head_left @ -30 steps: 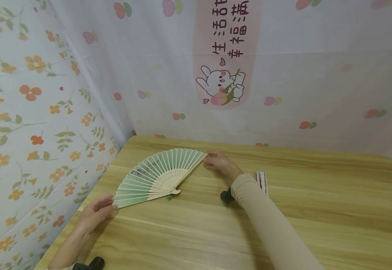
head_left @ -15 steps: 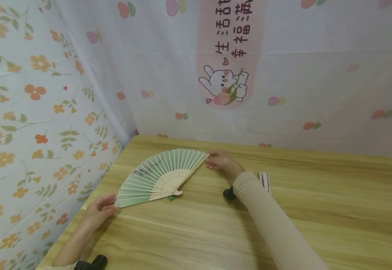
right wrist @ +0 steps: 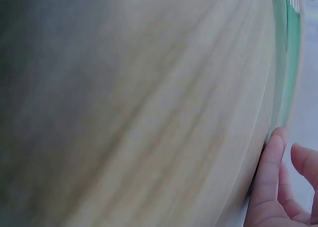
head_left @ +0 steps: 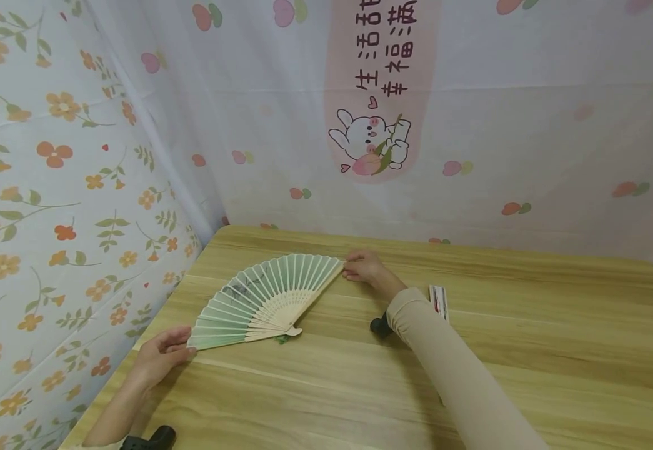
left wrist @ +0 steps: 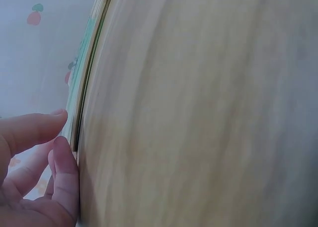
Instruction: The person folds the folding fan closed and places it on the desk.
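A pale green folding fan (head_left: 270, 294) lies spread on the wooden table (head_left: 506, 337), its ribs cream and a dark drawing across the leaf. At its left end, my left hand (head_left: 160, 356) has the corner between thumb and fingers; the left wrist view shows the thumb against the fan's edge (left wrist: 82, 83). My right hand (head_left: 367, 267) is at the other end. In the right wrist view a fingertip touches the fan (right wrist: 288, 78), while the thumb (right wrist: 304, 160) stands apart from it. A green tassel (head_left: 284, 339) peeks out by the pivot.
A thin white strip with red and dark marks (head_left: 438, 300) lies on the table, partly behind the right sleeve (head_left: 444, 350). A patterned cloth (head_left: 500, 137) hangs behind the table, and a floral cloth (head_left: 73, 206) hangs along the left side.
The fan has dropped slightly towards the table, its pivot shifting nearer to me and more of the tassel showing. Both hands stay at its ends, almost unmoved.
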{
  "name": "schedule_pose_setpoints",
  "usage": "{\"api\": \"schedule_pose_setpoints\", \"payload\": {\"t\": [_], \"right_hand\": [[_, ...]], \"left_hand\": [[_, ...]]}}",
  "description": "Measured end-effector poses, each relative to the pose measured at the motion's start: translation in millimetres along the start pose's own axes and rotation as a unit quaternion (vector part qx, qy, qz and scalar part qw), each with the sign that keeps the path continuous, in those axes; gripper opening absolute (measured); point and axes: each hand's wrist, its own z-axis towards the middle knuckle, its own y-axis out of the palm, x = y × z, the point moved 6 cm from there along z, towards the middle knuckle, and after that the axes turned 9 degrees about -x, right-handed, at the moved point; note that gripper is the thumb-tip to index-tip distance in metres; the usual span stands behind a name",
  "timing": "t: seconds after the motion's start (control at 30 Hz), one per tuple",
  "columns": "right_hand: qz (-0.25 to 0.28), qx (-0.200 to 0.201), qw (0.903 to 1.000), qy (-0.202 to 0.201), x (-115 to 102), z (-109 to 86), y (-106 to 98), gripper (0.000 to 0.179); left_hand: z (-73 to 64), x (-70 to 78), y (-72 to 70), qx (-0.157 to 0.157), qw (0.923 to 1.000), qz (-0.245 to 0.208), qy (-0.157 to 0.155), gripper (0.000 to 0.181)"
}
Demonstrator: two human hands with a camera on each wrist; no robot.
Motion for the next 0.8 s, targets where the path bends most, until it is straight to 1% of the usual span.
{"api": "schedule_pose_setpoints", "payload": {"t": [0.17,0.23,0.27,0.37,0.47,0.5,0.67,0.73,0.8], "right_hand": [[-0.021,0.016,0.9996,0.011,2.5,4.5,-2.7,0.033],[-0.031,0.016,0.9994,0.011,6.0,11.1,-5.5,0.033],[-0.023,0.001,0.9997,-0.010,13.6,24.3,-10.9,0.032],[-0.029,-0.008,0.9995,-0.010,18.0,32.9,-14.7,0.035],[-0.036,-0.004,0.9993,0.001,13.6,26.4,-12.2,0.035],[-0.046,0.011,0.9986,0.023,5.4,13.1,-7.1,0.037],[-0.044,-0.002,0.9988,0.023,-10.5,-10.7,2.8,0.038],[-0.046,-0.006,0.9987,0.023,-15.5,-18.1,6.2,0.038],[-0.047,-0.002,0.9985,0.026,-18.7,-22.8,8.1,0.037]], "left_hand": [[0.1,0.0,-3.0,-0.005,0.9999,0.016,0.004,0.052],[0.4,-0.5,-3.8,-0.005,0.9997,0.022,0.002,0.050],[0.6,-0.7,-3.9,-0.007,0.9996,0.027,0.002,0.049],[0.4,0.0,-3.9,-0.009,0.9990,0.045,0.003,0.048],[0.1,1.3,-3.2,-0.007,0.9983,0.058,0.009,0.046],[0.2,1.7,-3.1,-0.006,0.9981,0.060,0.011,0.045],[0.1,2.7,-3.7,0.008,0.9975,0.068,0.020,0.041],[-0.2,2.7,-4.5,0.013,0.9970,0.073,0.022,0.040],[-0.1,2.4,-5.4,0.017,0.9965,0.079,0.024,0.039]]}}
